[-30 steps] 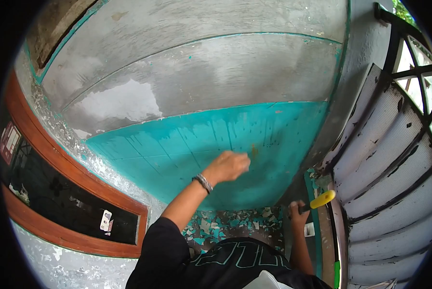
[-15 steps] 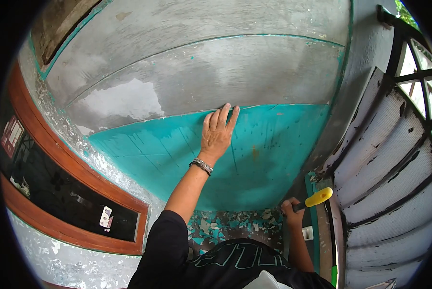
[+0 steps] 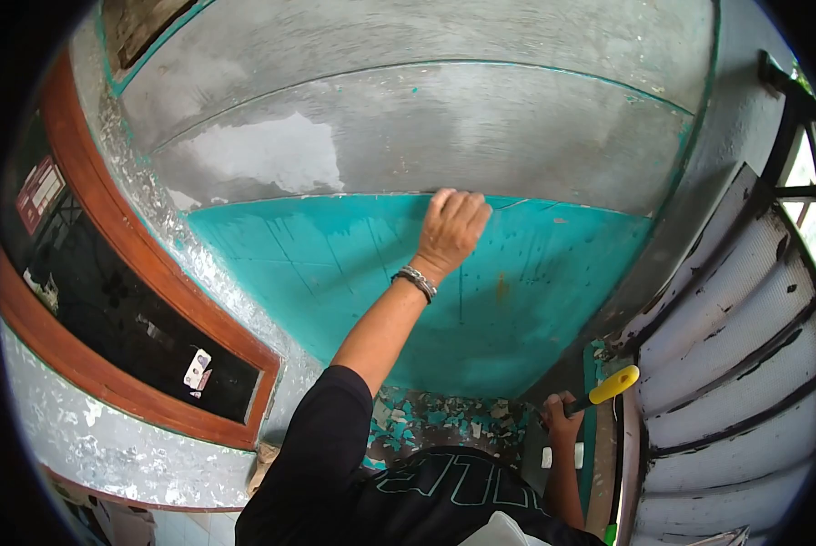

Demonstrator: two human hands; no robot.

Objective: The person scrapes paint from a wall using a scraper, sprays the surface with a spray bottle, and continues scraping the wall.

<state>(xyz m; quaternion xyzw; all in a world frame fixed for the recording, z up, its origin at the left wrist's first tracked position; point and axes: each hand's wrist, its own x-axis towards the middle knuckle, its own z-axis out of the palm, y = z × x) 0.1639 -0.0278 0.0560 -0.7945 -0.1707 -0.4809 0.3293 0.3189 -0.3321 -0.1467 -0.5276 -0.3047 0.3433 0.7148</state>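
My left hand (image 3: 454, 231), with bracelets on its wrist, is at the upper edge of the turquoise paint (image 3: 380, 273) on the wall. Its fingers are curled and pressed together; what they hold, if anything, is hidden. Above that edge the wall is bare grey (image 3: 517, 136), with a whitish patch (image 3: 280, 155) to the left. Low at the right, my right hand (image 3: 562, 412) is closed round a tool with a yellow-ended handle (image 3: 614, 385). The tool's other end cannot be seen.
Turquoise paint flakes (image 3: 444, 420) litter the floor below the wall. On the left is a wooden-framed window (image 3: 153, 264) with stickers on dark glass. A metal gate (image 3: 735, 346) with grey sheeting stands on the right.
My left hand has gone from spread fingers to curled ones along the paint edge. The view has shifted, with the wall and window now further right. My right hand still holds the tool.
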